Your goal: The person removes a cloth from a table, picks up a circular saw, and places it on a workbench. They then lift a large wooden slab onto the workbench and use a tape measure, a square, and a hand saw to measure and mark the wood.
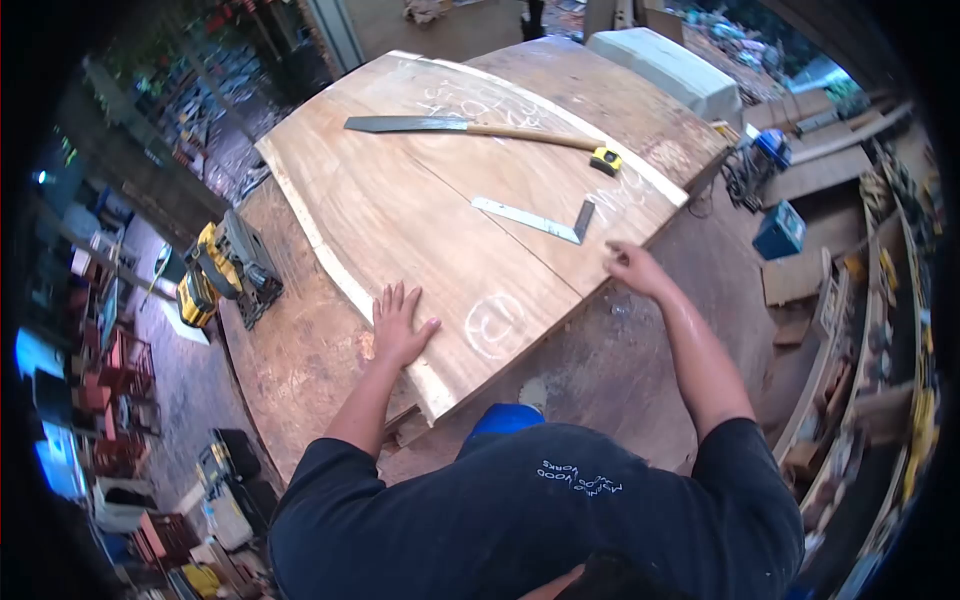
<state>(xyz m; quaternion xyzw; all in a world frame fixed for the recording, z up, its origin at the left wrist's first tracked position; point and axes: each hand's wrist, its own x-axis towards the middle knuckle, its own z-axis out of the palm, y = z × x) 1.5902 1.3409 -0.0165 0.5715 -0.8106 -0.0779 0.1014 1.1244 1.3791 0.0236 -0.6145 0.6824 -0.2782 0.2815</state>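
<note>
A broad wooden slab [400, 220] with pale live edges, chalk writing and a dark line across it lies in front of me. My left hand [402, 328] rests flat on its near left part, fingers spread, beside a chalked circle. My right hand [632, 268] is at the slab's near right edge with its fingers curled together; whatever they may hold is hidden. Just beyond it lies a try square [535, 222] with a metal blade and dark stock. Farther back, a long-bladed machete [470, 127] with a wooden handle lies across the slab, its handle end by a yellow-black tape measure [605, 160].
The slab sits on a larger worn wooden worktable [290, 370]. A yellow-black circular saw [230, 268] stands at the table's left edge. Off to the right are a blue power tool [772, 148], a blue box [780, 232] and stacked boards. A pale wrapped block [665, 72] is at the back.
</note>
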